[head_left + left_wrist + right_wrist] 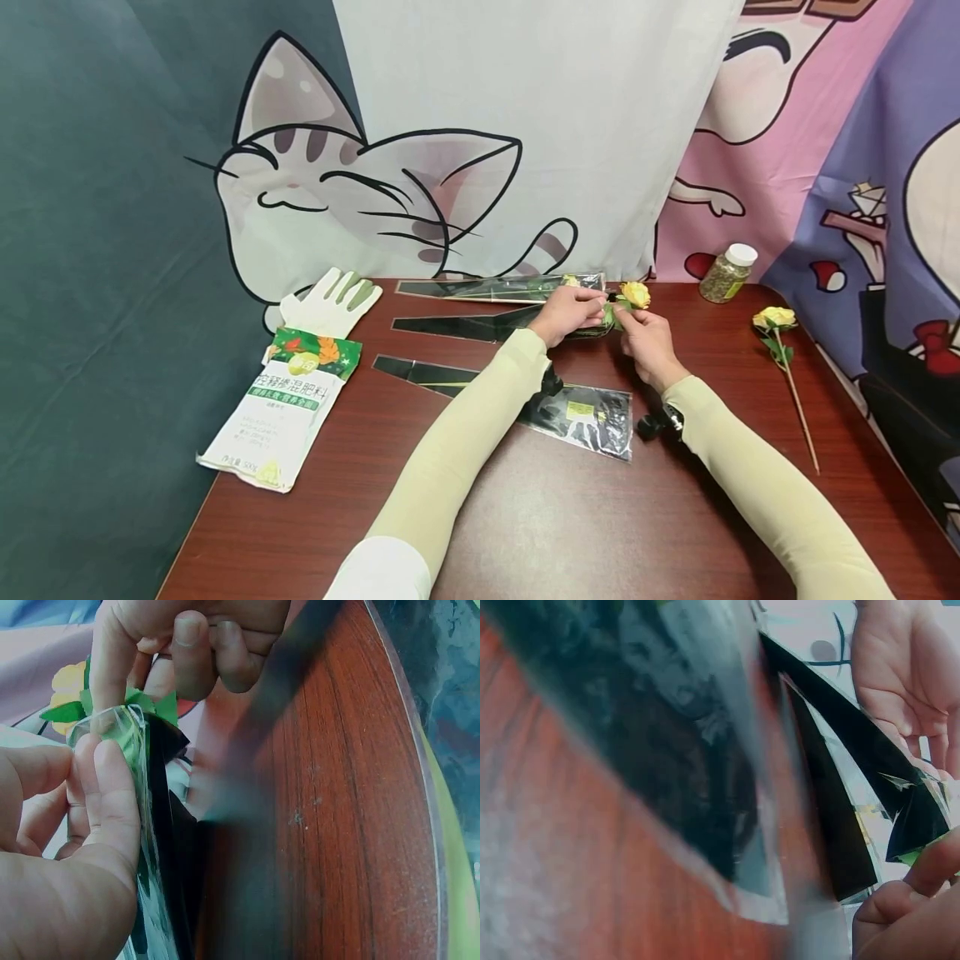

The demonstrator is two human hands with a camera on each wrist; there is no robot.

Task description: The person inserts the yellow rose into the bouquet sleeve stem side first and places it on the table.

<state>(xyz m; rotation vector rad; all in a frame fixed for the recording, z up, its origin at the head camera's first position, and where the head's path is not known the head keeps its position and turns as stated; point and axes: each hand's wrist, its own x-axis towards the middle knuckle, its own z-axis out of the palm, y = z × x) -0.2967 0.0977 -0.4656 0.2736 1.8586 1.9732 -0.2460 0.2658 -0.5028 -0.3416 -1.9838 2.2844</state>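
My left hand (566,315) pinches the mouth of a clear-and-black flower sleeve (450,327), its thumb and fingertips on the clear film in the left wrist view. A yellow rose (636,293) with green leaves sticks out at that mouth, bloom to the right. Close beside it, my right hand (648,342) holds the rose at its leaves between thumb and forefinger. In the left wrist view, the right forefinger reaches down by the leaves (66,712) at the film's edge. The rose's stem is mostly hidden by the hands and sleeve.
Behind lies another sleeve (480,289) with a yellow bloom in it; a flat sleeve (611,425) lies nearer. At right are a loose yellow rose (798,400) and a lidded jar (726,275). A glove (322,308) and fertilizer bag (273,417) lie at left.
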